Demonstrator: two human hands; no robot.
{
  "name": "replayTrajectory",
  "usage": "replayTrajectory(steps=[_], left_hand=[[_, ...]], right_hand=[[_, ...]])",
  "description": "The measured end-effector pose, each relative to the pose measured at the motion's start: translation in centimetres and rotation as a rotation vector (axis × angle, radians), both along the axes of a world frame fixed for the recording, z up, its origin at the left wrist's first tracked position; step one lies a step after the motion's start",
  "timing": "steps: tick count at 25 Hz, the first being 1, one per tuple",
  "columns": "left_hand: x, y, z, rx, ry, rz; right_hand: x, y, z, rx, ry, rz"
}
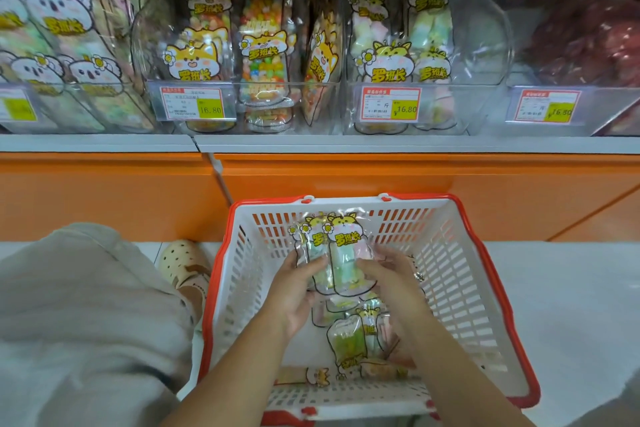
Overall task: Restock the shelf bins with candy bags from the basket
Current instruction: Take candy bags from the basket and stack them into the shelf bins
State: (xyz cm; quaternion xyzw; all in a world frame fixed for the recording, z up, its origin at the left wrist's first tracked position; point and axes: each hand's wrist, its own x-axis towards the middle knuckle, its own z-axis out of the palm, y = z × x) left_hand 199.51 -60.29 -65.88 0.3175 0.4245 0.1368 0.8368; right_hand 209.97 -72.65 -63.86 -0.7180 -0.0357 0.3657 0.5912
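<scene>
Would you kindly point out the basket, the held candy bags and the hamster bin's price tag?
basket [457, 288], head view, right wall
held candy bags [348, 238], head view, front label
hamster bin's price tag [406, 110], head view, yellow patch

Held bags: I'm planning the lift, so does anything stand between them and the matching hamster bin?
Nothing visible blocks the way. The left hand and right hand hold the bags above the basket; only the clear front wall of the bin, bearing a price tag, must be cleared.

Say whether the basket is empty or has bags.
Not empty: loose candy bags lie on the basket floor, below the held bags in the left hand and right hand.
</scene>
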Motion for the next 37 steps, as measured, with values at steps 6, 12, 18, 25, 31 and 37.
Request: replayTrajectory(steps=[6, 12, 18, 25, 31, 37], left_hand=[[-0.2, -1.6, 3.6, 0.059, -0.06, -0.111], [0.3, -1.7, 6.6, 0.282, -0.007, -0.237], [2.3, -1.4, 13.1, 0.509, -0.092, -0.398], [6.4, 2.4, 25.8, 1.024, -0.161, -0.545], [13.1, 9.5, 28.9, 1.952, 0.194, -0.535], [18.9, 11.6, 28.0, 2.224, 0.606, -0.914]], right_hand=[[-0.1, -0.9, 2.4, 0.005, 0.034, 0.086], [0.2, -1.7, 4.5, 0.156, 0.198, 0.185], [2.3, -1.4, 11.2, 0.326, 0.066, 0.241], [8.2, -0.2, 22.8, 0.489, -0.152, 0.215], [17.7, 3.7, 28.3, 0.306, -0.483, 0.043], [20.0, 8.2, 26.4, 0.082, -0.586, 0.1]])
